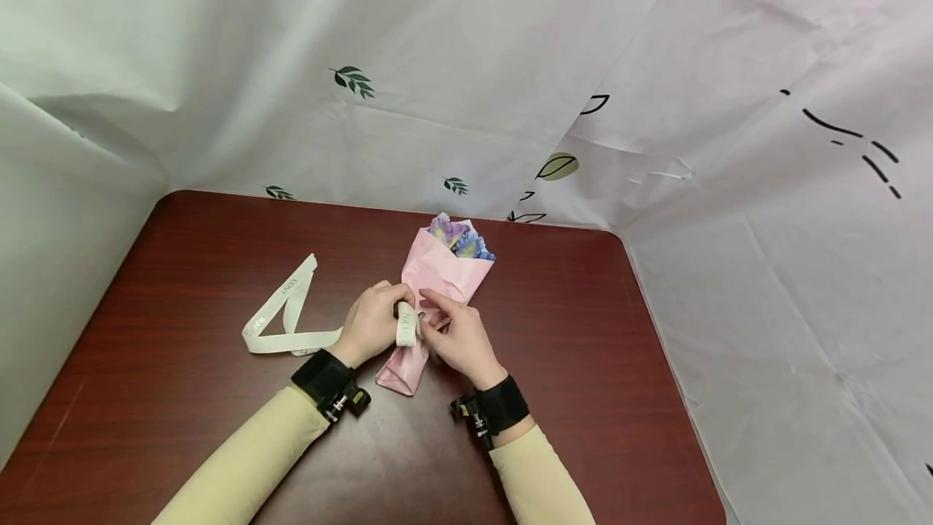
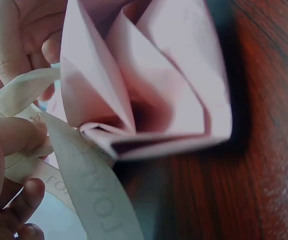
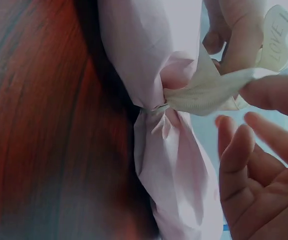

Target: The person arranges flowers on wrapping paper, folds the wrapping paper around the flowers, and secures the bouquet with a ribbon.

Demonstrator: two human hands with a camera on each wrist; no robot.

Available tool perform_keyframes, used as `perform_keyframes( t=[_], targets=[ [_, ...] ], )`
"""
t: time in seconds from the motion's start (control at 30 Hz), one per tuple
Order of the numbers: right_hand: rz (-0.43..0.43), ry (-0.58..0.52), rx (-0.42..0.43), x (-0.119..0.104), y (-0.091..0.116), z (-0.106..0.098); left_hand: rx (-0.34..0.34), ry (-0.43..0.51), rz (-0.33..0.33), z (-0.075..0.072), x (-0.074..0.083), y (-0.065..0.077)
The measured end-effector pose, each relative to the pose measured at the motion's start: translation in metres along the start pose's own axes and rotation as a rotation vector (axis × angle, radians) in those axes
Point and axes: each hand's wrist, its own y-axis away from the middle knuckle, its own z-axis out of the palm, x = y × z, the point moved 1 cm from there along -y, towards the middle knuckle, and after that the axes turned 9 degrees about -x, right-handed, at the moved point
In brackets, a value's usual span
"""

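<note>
A bouquet in pink wrapping paper, with purple and blue flowers at its far end, lies on the table. A cream ribbon printed with letters is tied round its gathered waist. On the left side my left hand pinches the ribbon beside the knot, its thumb lying over the band. From the right, my right hand reaches in; its thumb touches a ribbon strip, while the other fingers curl loosely, apart from it. Part of the ribbon is hidden behind the hands.
The ribbon's long tail trails leftward in a folded zigzag on the dark red table. White patterned cloth hangs behind the table and along its sides. Both wrists wear black straps with cameras.
</note>
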Motion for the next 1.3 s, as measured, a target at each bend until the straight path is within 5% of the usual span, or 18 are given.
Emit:
perform_keyframes(
  t=[0.3,0.63,0.77,1.3],
  targets=[
    [0.098,0.024,0.055,-0.004,-0.001,0.001,-0.061,0.073,0.014,-0.003,-0.003,0.002],
    [0.077,0.043,0.163,-0.007,-0.002,0.000,0.039,0.051,0.369,-0.010,-0.008,0.011],
    [0.063,0.024,0.162,-0.006,-0.003,0.001,0.075,0.065,0.457,-0.009,-0.007,0.012],
    [0.084,-0.090,0.180,-0.002,-0.005,0.002,0.088,0.188,0.303,-0.008,-0.012,0.007]
  ],
)
